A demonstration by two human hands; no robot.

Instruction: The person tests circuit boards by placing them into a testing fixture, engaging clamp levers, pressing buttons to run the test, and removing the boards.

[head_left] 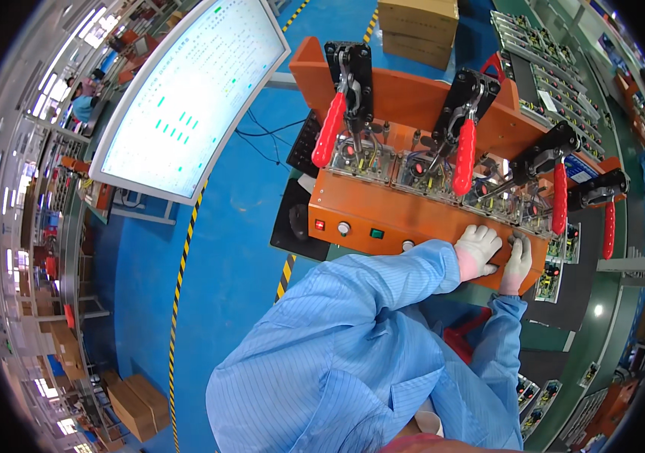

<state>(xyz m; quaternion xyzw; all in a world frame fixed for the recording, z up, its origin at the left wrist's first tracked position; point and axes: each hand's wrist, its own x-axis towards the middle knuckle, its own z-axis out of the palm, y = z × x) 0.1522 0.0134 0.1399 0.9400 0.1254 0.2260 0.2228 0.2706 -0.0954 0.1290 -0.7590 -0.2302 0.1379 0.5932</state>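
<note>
An orange test fixture (368, 213) stands before me, with several toggle clamps along its back. Their red handles (465, 157) stand over green circuit boards in clear housings (356, 160). My left hand (478, 249), in a white glove, lies on the sloping front panel, its fingers stretched over the surface and its thumb apart. Close to its right, my right hand (517, 263), also gloved, rests near the panel's right end with fingers extended upward. I see nothing held in either hand; whether a button lies under the fingertips is hidden.
A lit monitor (194, 98) stands at the left, with a black keyboard (304, 143) and mouse (299, 221) beside the fixture. Circuit boards (550, 281) lie past its right end. Racks of boards (557, 83) and cardboard boxes (418, 34) are farther back.
</note>
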